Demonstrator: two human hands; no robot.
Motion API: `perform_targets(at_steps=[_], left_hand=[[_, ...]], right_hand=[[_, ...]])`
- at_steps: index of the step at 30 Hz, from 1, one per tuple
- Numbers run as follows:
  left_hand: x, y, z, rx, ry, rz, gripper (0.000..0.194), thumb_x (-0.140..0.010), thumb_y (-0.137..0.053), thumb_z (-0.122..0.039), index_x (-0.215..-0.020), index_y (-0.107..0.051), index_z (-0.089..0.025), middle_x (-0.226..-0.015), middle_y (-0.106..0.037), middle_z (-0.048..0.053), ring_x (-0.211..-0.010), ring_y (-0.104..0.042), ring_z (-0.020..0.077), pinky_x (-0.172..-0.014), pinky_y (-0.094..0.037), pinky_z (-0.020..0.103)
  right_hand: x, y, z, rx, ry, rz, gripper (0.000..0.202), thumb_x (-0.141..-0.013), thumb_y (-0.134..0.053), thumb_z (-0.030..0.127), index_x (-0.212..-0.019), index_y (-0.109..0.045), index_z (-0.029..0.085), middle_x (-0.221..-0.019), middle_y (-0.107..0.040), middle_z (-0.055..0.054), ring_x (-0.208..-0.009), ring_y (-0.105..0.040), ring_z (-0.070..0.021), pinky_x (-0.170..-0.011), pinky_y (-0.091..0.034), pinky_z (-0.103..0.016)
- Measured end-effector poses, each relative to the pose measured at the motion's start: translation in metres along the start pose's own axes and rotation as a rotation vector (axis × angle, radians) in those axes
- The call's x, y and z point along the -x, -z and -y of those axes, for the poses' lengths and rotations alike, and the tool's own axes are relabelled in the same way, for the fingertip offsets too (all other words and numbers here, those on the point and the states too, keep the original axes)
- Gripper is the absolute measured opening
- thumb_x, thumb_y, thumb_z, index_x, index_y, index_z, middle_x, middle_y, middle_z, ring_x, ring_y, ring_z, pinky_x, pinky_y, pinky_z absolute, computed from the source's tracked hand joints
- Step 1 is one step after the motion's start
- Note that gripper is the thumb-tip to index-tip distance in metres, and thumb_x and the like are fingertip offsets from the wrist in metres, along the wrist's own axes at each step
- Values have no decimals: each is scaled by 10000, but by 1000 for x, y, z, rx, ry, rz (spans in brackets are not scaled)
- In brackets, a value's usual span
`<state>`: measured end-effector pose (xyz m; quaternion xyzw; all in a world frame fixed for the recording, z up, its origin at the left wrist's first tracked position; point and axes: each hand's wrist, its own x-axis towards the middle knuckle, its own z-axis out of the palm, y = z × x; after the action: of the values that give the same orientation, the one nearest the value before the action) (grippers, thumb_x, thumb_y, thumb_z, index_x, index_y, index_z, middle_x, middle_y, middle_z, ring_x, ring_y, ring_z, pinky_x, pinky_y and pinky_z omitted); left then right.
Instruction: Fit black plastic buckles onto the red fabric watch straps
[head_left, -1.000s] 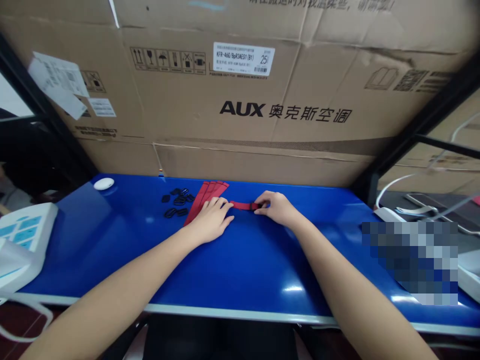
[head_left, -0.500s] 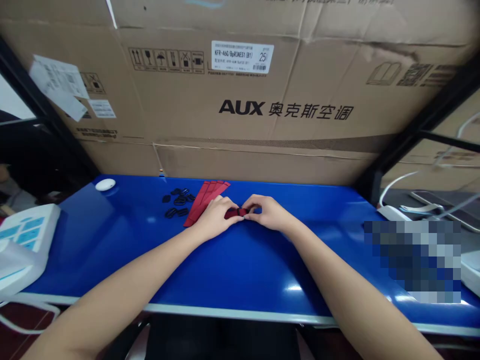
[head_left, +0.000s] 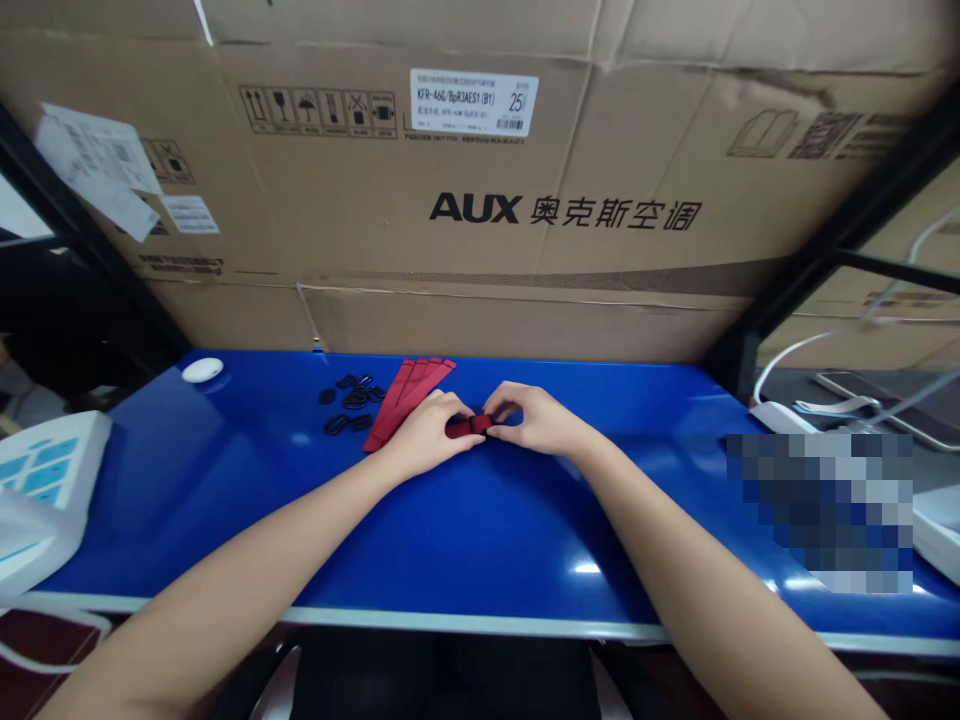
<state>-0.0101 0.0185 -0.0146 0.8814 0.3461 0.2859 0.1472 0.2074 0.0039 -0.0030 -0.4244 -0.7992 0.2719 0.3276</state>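
Note:
A short red strap [head_left: 459, 430] with a small black buckle [head_left: 475, 425] on it is held between both hands, just above the blue table. My left hand [head_left: 433, 432] pinches the strap's left part near the buckle. Thumb and fingers of my right hand [head_left: 530, 418] close on its right end. Flat red straps [head_left: 409, 393] lie fanned out behind and to the left of my left hand, which covers part of them. Further left, several black plastic buckles [head_left: 355, 400] are scattered in a loose group.
A large cardboard box [head_left: 480, 270] stands along the back of the blue table [head_left: 480, 540]. At the back left is a white oval object [head_left: 202, 370], with a white device [head_left: 56, 490] at the left edge. White cables and a phone-like object [head_left: 892, 408] are on the right.
The fingers have parted slightly around the strap, so more of the red band and black buckle shows. The whole view has shifted a little.

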Motion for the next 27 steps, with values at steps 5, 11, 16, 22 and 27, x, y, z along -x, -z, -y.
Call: perform_targets(at_steps=[5, 11, 16, 22, 27], left_hand=[[0, -1, 0, -3, 8, 11, 273, -779, -720, -403, -956, -680, -199, -931, -666, 60, -936, -573, 236, -832, -459, 370], [1, -1, -2, 3, -13, 5, 262, -785, -717, -399, -944, -673, -195, -932, -667, 60, -915, -567, 231, -817, -459, 362], [2, -1, -1, -6, -28, 0, 277, -787, -714, -403, -938, -661, -176, -922, -661, 60, -907, -560, 225, -810, -458, 352], [2, -2, 1, 2, -34, 3, 272, -782, -720, -395, -935, -659, -179, -928, -657, 60, -915, -561, 224, -817, -460, 353], [2, -1, -1, 15, -29, 12, 259, -786, -718, -390, -946, -664, -193, -932, -655, 62, -917, -568, 230, -814, -458, 359]], right_hand=[[-2, -1, 2, 43, 94, 6, 185, -721, -675, 156, -900, -705, 193, -955, -654, -46, -853, -622, -172, -805, -508, -304], [0, 9, 4, 54, 67, 20, 162, -710, -693, 168, -869, -709, 193, -943, -655, -44, -872, -620, -183, -831, -498, -317], [1, 9, 3, 35, 60, 19, 188, -703, -681, 157, -889, -683, 187, -969, -648, -43, -885, -616, -175, -833, -499, -310], [0, 2, 3, 47, 96, 16, 193, -704, -663, 146, -891, -677, 188, -970, -644, -45, -884, -607, -176, -825, -495, -316], [0, 7, 3, 48, 92, 11, 185, -685, -678, 148, -865, -686, 192, -967, -646, -43, -903, -607, -181, -835, -493, -312]])
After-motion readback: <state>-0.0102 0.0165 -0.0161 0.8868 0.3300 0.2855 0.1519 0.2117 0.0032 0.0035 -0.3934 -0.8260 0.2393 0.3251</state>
